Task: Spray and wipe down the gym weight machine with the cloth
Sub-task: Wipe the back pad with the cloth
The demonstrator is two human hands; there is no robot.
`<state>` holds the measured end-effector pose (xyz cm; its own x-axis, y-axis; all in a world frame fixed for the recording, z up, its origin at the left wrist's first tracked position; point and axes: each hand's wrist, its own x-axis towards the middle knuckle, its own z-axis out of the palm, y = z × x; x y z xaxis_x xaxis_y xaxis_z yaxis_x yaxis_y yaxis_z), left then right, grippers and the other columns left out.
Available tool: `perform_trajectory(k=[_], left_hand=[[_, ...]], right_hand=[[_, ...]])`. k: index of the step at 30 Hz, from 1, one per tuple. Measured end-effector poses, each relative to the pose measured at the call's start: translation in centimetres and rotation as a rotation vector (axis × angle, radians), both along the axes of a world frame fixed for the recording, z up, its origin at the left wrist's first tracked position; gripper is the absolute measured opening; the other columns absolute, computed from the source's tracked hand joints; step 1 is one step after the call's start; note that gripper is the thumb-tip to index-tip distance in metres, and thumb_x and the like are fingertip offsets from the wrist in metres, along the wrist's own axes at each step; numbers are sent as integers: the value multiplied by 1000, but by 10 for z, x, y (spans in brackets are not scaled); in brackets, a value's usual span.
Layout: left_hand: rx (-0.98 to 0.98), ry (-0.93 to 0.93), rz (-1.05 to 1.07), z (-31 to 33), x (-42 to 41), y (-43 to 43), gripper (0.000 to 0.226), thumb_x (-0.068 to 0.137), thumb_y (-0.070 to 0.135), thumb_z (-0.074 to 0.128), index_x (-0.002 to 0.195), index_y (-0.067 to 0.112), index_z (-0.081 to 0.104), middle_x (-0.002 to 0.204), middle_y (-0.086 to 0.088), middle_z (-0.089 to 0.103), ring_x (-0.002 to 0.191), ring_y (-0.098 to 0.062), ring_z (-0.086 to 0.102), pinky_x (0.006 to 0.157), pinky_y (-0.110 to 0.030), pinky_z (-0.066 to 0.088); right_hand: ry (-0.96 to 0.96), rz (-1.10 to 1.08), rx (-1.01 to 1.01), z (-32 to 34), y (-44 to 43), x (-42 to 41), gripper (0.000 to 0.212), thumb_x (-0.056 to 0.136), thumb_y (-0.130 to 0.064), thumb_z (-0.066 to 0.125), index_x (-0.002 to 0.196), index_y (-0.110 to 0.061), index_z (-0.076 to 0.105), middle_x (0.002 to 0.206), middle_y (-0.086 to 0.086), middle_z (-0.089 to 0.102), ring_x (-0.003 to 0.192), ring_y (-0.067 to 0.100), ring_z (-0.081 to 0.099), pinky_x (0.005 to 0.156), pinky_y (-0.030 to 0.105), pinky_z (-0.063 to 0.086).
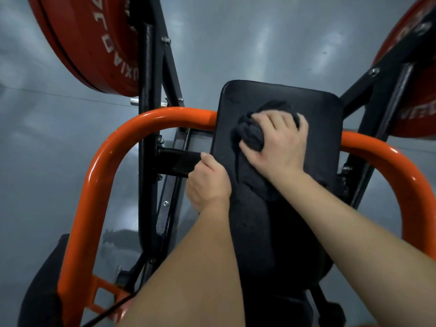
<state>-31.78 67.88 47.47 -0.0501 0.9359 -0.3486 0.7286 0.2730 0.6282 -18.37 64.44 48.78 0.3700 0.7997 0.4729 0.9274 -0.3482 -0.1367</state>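
The wiping step is in hand. The person leans over the weight machine (147,128) and presses a bunched cloth (251,135) onto its black pad (278,97), which sits at the centre of the view, a touch toward one o'clock. The right hand (276,142) is curled over the cloth, thumb on its near side and fingers wrapped across the top, gripping it against the padding. The left hand (208,182), at seven o'clock from the cloth, clamps the pad's left edge with the thumb on top and the fingers hidden underneath. I judge that it steadies the pad. No spray bottle shows from here, so I cannot say whether the spraying is done.

The cloth is dark, almost the pad's own colour, soft and wadded into a ball with folds showing. A looser part seems to trail under the wrist toward six o'clock. The pad is matt, with rounded corners and a few pale specks low down.

As I read it, the next move is a sweep out to the twelve o'clock edge and the corners. That calls for even pressure and a cloth spread flatter than this ball. After that comes the orange bar (99,166), which curves behind the pad from nine to three o'clock. Red weight plates hang at eleven o'clock (80,43) and two o'clock (424,102), above a grey floor (259,31).
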Motion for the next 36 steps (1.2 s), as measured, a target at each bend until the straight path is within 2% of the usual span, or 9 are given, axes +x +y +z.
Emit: perform_trajectory(k=[4,7,15,20,25,28,31,34,36], left_hand=[[-9,40,5,-1,3,2,65,111,38,19,104,4,73,105,-20,72,102,-40,64,80,-40,41],[-23,38,15,0,5,1,66,110,40,17,108,5,73,108,-19,72,104,-39,64,89,-43,45],[-35,52,35,5,7,-1,67,110,43,18,113,2,71,112,-22,71,107,-42,63,93,-47,46],[-75,24,18,8,6,3,64,110,44,19,121,4,68,120,-22,68,115,-41,60,95,-45,43],[-77,-2,5,5,5,4,63,110,44,18,127,8,66,126,-20,67,121,-40,58,99,-44,42],[-57,2,6,2,4,5,63,110,44,18,125,9,67,125,-19,68,120,-40,59,99,-45,42],[-54,14,3,0,3,5,65,109,46,18,123,8,68,123,-20,68,118,-40,60,98,-45,43],[-57,-10,-16,-2,3,4,66,109,45,15,118,5,68,118,-20,69,113,-40,61,95,-45,44],[-39,-13,-65,-3,-1,3,62,110,40,14,118,6,65,118,-20,68,112,-40,61,95,-45,44]], right_hand=[[75,-182,-95,30,95,4,48,79,-59,59,112,-24,67,111,2,68,108,29,60,101,53,37],[61,-195,-215,42,129,-4,46,84,-62,56,110,-25,63,112,1,66,112,29,57,102,53,32],[60,124,-205,41,63,13,43,74,-63,55,98,-30,70,98,-4,66,102,26,61,100,53,38],[194,55,-310,43,13,6,38,72,-64,48,80,-31,64,85,-11,63,96,18,60,100,47,36],[226,-28,-542,75,84,9,40,79,-62,49,68,-23,50,67,-5,52,78,27,55,91,45,35],[150,-152,-470,62,100,-5,45,81,-64,51,66,-21,48,65,-2,50,75,28,54,91,45,33],[123,-210,-174,36,70,-22,47,78,-65,54,80,-19,62,80,0,65,84,26,60,91,45,36],[198,-239,-287,47,71,-15,51,81,-69,48,89,-20,62,89,-1,67,94,26,61,92,45,36],[254,-226,-386,64,78,-8,50,85,-66,45,80,-18,56,81,2,60,84,27,57,87,43,35]])
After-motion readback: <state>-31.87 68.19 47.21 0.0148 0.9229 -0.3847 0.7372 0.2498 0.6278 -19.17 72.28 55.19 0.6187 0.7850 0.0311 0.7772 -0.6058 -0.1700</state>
